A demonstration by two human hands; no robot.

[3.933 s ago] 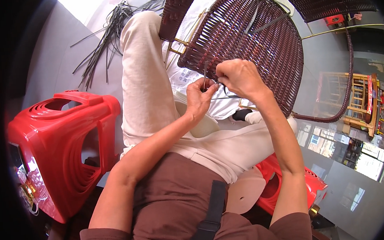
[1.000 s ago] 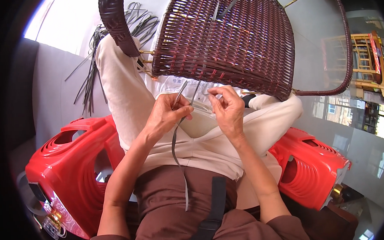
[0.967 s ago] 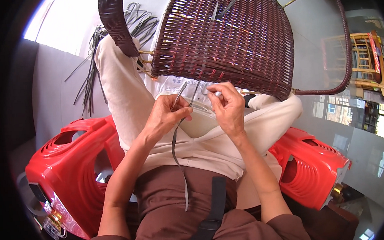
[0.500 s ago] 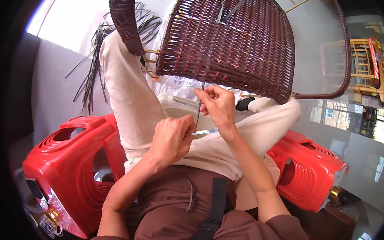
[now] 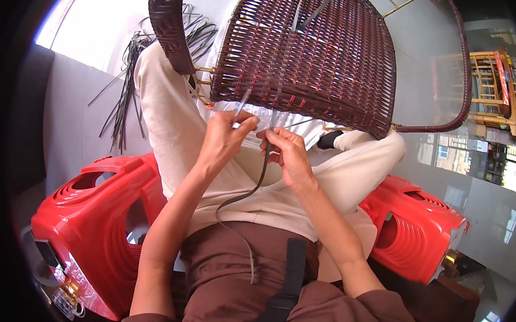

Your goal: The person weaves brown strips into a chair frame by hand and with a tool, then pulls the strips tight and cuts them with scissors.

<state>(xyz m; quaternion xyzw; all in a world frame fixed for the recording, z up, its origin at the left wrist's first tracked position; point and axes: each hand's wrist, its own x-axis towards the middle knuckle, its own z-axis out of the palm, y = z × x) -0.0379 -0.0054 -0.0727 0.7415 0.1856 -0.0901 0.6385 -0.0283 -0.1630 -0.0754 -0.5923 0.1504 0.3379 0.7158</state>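
Centrally, both hands pinch: left hand (image 5: 225, 142) a pale strip end (image 5: 240, 105), right hand (image 5: 290, 156) a dark strip (image 5: 254, 190), feeding the chair (image 5: 316, 53) weave propped on the lap.

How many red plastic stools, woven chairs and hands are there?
Red plastic stools: 2
Dark brown woven wicker chair: 1
Hands, left hand and right hand, both pinching thin dark weaving strips: 2
Total: 5

No packages, labels, signs, screens.
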